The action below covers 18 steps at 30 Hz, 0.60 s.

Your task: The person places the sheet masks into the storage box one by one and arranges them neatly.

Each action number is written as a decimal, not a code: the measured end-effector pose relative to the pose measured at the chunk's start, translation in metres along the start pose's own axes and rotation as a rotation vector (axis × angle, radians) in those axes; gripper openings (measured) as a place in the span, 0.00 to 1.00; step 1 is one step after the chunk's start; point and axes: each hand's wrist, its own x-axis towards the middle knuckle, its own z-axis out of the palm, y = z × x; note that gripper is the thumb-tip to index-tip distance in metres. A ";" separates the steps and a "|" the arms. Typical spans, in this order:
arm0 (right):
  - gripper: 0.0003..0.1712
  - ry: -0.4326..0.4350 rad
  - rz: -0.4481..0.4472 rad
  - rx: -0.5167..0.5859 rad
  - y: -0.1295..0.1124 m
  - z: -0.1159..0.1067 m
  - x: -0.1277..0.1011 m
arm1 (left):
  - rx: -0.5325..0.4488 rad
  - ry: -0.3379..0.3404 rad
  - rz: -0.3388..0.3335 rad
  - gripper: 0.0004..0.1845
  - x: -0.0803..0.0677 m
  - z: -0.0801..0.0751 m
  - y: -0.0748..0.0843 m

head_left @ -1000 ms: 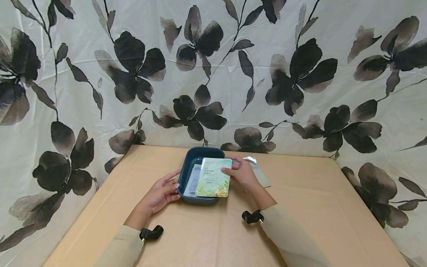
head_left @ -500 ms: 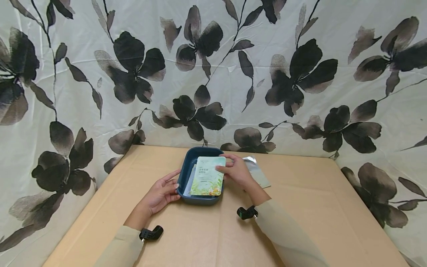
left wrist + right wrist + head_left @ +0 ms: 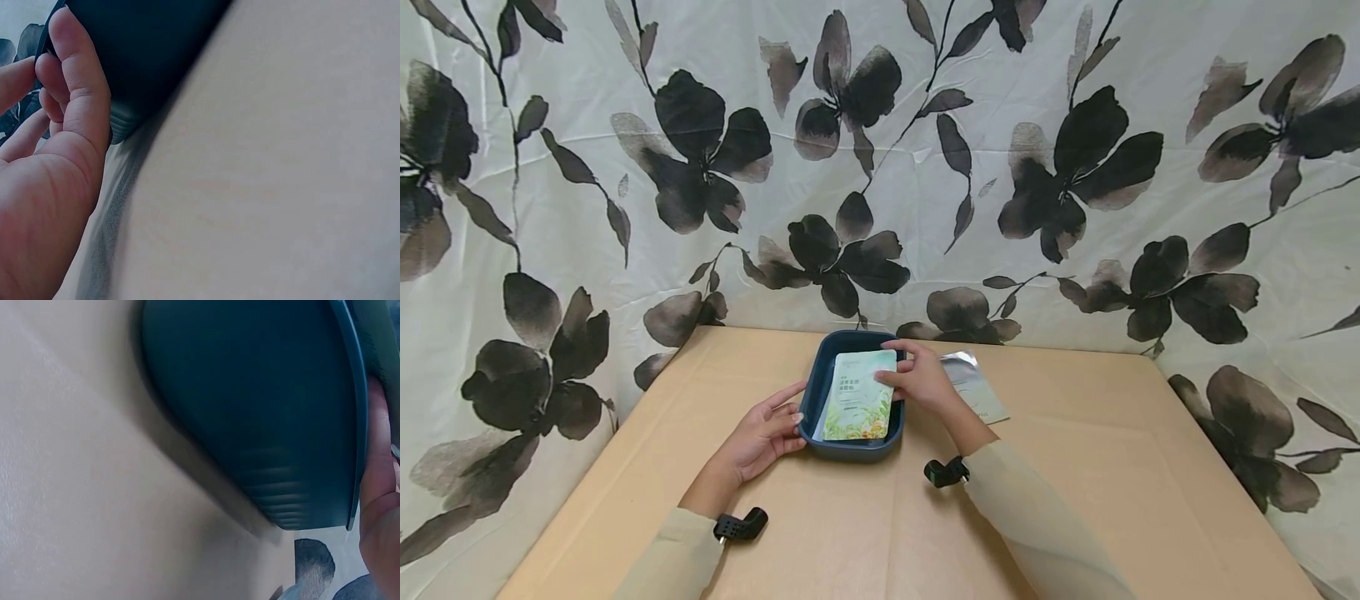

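Green packet [image 3: 859, 406] has slid into one tray [image 3: 850, 342]; two hands.

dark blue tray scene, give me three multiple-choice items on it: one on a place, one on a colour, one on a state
1. Where is the green packet?
A. over the tray
B. on the curtain
C. under the table

2. What colour is the tray?
A. red
B. dark blue
C. white

3. What is the right hand doing?
A. hanging idle
B. holding the green packet
C. gripping the curtain

Answers: 1 A, the packet lies across the tray's opening; 2 B, its rim and wall are dark blue; 3 B, thumb and fingers hold the packet's right edge while the left hand touches the tray's side.
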 end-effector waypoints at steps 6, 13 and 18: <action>0.35 -0.019 0.011 -0.044 -0.001 0.001 0.004 | -0.009 0.007 -0.004 0.36 0.000 0.000 0.001; 0.37 -0.078 0.042 -0.089 -0.008 0.001 0.004 | -0.014 0.004 -0.009 0.37 0.000 0.001 0.003; 0.35 -0.085 0.045 -0.148 -0.011 0.002 0.002 | -0.009 0.006 -0.006 0.37 0.000 0.001 0.002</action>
